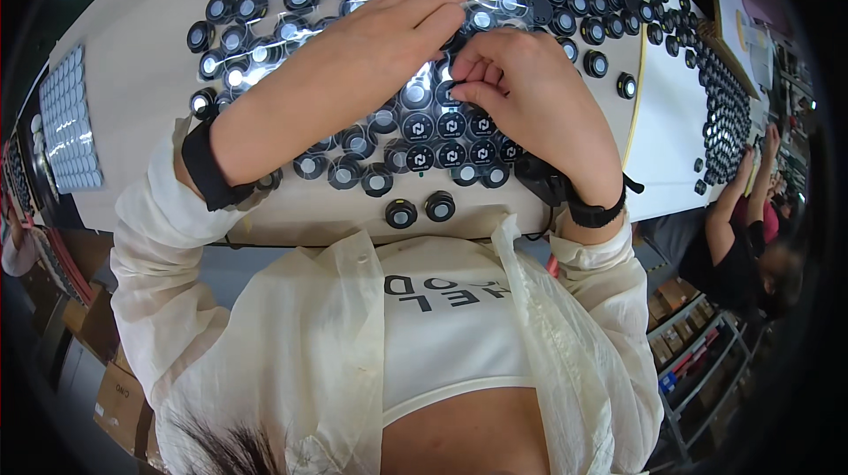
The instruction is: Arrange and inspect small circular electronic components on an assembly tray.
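A clear, glossy sheet (291, 42) lies over many round black parts with pale centres. Round black stickers (451, 124) with a white mark show in rows at its near part. My left hand (402, 29) rests across the sheet, palm down, fingers stretched out to the right. Close beside its fingertips, my right hand (521, 69) is curled, thumb and forefinger pinched together just above the sticker rows. What sits between those fingertips is too small to make out. Two round black parts (420, 210) lie by the table's near edge.
More round black parts (594, 30) spread across the table's far right and onto a white surface (671, 139) beyond a yellow strip. At the left is a sheet of pale round pieces (71, 122). Another person's arms (742, 188) reach in at the far right.
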`<action>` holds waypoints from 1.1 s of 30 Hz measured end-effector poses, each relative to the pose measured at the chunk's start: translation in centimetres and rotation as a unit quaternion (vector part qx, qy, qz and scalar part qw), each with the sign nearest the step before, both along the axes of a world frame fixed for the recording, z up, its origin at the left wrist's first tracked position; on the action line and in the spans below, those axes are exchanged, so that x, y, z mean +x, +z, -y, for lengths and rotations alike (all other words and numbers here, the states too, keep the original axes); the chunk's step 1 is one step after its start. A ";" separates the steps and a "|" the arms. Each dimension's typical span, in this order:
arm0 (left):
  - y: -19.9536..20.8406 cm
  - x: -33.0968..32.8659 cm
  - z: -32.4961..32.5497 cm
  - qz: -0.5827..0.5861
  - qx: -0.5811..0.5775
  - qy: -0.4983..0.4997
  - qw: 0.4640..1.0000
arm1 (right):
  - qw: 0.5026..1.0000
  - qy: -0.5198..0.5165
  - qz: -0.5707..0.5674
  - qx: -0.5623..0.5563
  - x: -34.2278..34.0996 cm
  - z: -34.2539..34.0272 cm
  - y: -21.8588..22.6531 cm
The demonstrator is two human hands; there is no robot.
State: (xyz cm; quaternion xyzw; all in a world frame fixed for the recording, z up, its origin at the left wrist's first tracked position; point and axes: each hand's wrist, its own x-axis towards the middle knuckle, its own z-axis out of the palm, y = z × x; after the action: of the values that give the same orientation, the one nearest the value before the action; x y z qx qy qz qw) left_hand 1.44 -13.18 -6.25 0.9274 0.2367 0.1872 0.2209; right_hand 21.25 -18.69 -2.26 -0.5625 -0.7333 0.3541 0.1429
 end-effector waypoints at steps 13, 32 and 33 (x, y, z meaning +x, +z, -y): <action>0.0 0.2 0.4 0.004 0.016 -0.013 1.000 | 0.998 -0.040 0.046 0.027 -0.9 1.4 0.8; 4.8 -1.4 -2.0 0.188 -0.251 0.035 0.949 | 0.870 -0.193 -0.453 -0.012 -0.6 1.8 4.2; 5.2 -1.5 -1.9 0.231 -0.330 0.056 0.914 | 0.855 -0.187 -0.483 -0.010 -0.5 1.6 4.1</action>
State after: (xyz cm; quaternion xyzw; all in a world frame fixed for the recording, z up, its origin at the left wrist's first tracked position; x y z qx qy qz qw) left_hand -0.09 -11.33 -1.07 0.7180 0.2788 0.3193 0.5520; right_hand 20.79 -20.30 1.83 -0.4483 -0.4500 0.5550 0.5372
